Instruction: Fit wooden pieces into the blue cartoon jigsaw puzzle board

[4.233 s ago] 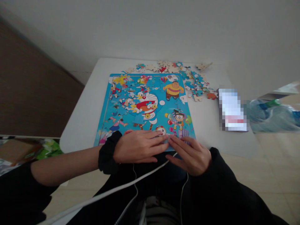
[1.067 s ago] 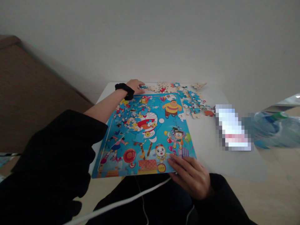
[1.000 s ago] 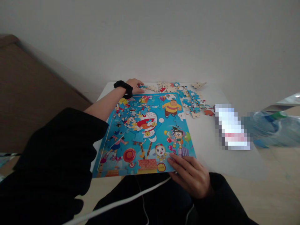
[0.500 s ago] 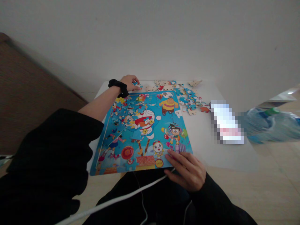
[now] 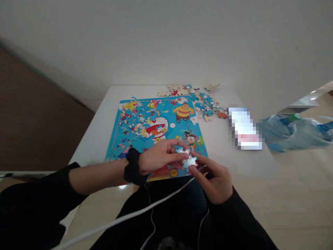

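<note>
White cable [image 5: 125, 219] runs diagonally over the wearer's dark-clothed lap, nearest the camera. Right hand [image 5: 214, 180]: thumb and fingertips grasp the right side of a pale blue-and-white puzzle piece [image 5: 191, 162]. Left hand [image 5: 161, 157], black band [image 5: 134, 166] at the wrist: thumb and bent fingers pinch the same piece from the left. Single piece or several joined: cannot tell. Piece is over the near right part of the puzzle board [image 5: 112, 141], between the two hands. Board lies on the white table [image 5: 91, 132], its near edge partly hidden by the left forearm and hand. Right of the board: pixelated phone [image 5: 246, 128]; farther right, clear plastic bag [image 5: 299, 133]. Beyond the board's far right corner, loose pieces [image 5: 205, 100] lie heaped, extending along the far table edge.
</note>
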`<state>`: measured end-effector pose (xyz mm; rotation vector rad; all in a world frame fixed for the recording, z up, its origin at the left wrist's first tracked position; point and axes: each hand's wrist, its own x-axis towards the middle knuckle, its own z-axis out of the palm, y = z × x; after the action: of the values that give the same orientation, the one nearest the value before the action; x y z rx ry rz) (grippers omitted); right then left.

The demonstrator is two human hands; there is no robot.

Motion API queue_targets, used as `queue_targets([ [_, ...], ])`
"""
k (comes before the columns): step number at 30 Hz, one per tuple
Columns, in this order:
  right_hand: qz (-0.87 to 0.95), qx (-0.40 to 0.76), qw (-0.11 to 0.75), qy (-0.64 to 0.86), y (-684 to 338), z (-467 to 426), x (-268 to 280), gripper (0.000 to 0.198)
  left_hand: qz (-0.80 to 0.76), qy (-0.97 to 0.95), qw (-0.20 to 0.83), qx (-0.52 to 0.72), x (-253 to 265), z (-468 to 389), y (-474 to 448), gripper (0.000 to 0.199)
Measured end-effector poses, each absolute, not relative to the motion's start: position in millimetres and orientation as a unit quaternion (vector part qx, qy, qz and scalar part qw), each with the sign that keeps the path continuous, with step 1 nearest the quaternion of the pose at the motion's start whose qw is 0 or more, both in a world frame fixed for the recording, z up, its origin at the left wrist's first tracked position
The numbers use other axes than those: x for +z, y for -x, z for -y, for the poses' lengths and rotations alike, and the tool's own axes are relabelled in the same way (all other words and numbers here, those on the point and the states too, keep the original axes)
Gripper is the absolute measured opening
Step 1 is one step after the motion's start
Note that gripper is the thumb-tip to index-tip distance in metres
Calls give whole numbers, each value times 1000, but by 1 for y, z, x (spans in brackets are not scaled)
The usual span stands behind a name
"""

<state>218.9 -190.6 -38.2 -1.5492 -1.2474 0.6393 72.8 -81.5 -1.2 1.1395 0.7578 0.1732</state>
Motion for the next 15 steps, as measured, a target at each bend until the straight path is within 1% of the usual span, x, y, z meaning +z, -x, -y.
queue_targets([
  [3,470,300,520,647,-215,186,-39,27,-360,-469,799,107,-3,84,-74,23],
  [6,426,345,550,630,-217,184,-40,24,-361,-437,817,107,0,82,-70,21],
  [11,372,406,553,625,-222,183,-42,28,-356,-403,837,103,4,82,-66,26],
  [15,363,416,557,620,-224,180,-42,34,-346,-423,831,101,3,81,-65,28],
])
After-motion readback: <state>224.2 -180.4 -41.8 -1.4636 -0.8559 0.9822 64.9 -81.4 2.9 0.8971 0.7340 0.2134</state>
